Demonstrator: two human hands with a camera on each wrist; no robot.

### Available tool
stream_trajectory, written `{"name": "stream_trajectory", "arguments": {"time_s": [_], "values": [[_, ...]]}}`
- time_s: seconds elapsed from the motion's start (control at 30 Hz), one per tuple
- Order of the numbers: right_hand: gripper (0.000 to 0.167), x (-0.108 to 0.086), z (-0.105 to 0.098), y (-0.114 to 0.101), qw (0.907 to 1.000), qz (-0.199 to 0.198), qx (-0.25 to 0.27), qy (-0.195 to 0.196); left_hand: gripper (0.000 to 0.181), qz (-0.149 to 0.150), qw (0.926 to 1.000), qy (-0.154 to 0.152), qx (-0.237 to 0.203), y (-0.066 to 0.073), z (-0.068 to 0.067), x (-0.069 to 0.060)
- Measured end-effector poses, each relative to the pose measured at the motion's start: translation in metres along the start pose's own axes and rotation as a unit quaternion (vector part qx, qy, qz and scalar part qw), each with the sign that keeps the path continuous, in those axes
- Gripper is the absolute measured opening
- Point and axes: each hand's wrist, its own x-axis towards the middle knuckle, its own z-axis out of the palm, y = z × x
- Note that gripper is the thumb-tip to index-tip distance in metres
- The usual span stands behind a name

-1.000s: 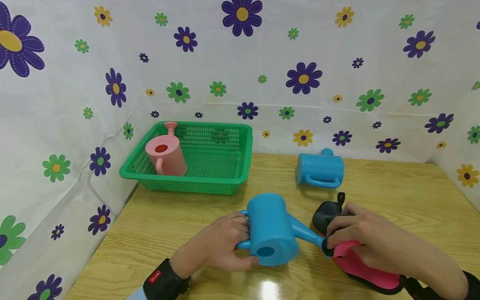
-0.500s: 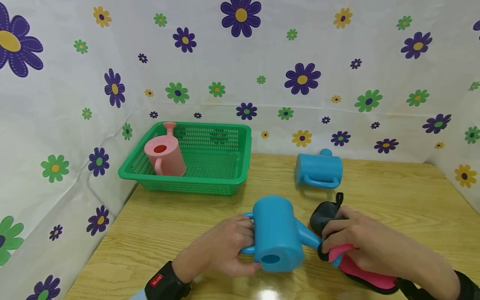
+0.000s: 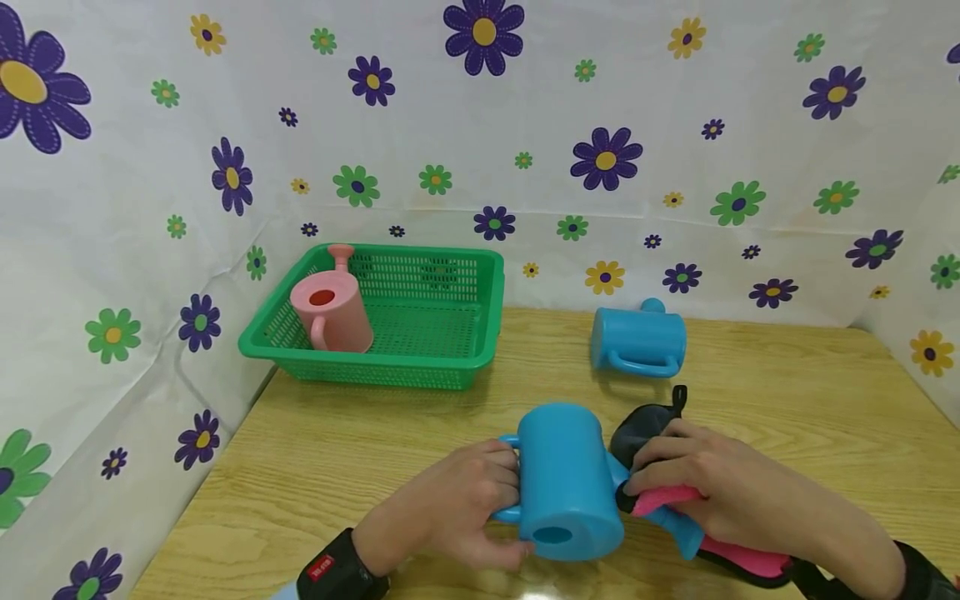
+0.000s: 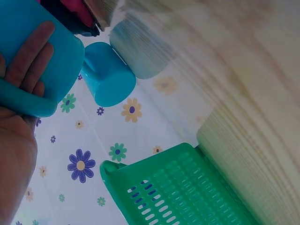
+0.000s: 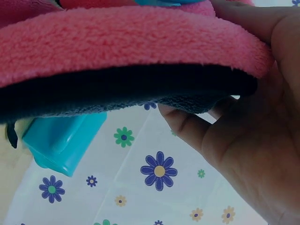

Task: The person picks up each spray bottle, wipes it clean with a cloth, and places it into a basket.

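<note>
Left fingers (image 3: 487, 479) curled round blue watering can (image 3: 566, 471) handle (image 4: 28, 100), fingertips (image 4: 46, 31) only in left wrist view, right fingers (image 3: 663, 477) gripping pink cloth (image 5: 131, 42) at spout (image 3: 679, 528), pink can (image 3: 345, 312) in green basket (image 3: 375, 361).

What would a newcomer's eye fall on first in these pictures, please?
Probably the blue watering can at front center, gripped by the left hand. Next, the pink-and-dark cloth that the right hand holds at its spout, then the pink watering can in the green basket.

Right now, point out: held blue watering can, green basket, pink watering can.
Held blue watering can (image 3: 567, 475): head view, body.
Green basket (image 3: 375, 362): head view, front rim.
Pink watering can (image 3: 346, 318): head view, body.
</note>
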Motion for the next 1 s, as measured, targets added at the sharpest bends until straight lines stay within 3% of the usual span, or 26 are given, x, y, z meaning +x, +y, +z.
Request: {"name": "stream_trajectory", "arguments": {"time_s": [0.33,0.43,0.63,0.77,1.0], "values": [[0.051,0.000,0.000,0.006,0.9997,0.025,0.003,0.002,0.035,-0.018,0.9996,-0.022,-0.009,0.006,-0.004,-0.001],[0.049,-0.002,-0.001,0.008,0.9993,0.034,0.013,-0.005,0.035,-0.020,0.9997,-0.013,-0.003,0.006,-0.005,-0.002],[0.054,-0.009,0.001,0.010,0.9997,0.004,0.017,0.014,0.035,-0.020,0.9998,0.003,0.004,0.003,-0.007,-0.005],[0.060,-0.014,0.002,0.010,0.9992,0.000,0.028,0.029,0.034,-0.040,0.9992,-0.002,-0.005,0.000,-0.009,-0.008],[0.058,-0.021,-0.001,0.015,0.9977,0.037,0.049,0.031,0.032,-0.047,0.9988,0.012,-0.006,-0.006,-0.017,-0.009]]}}
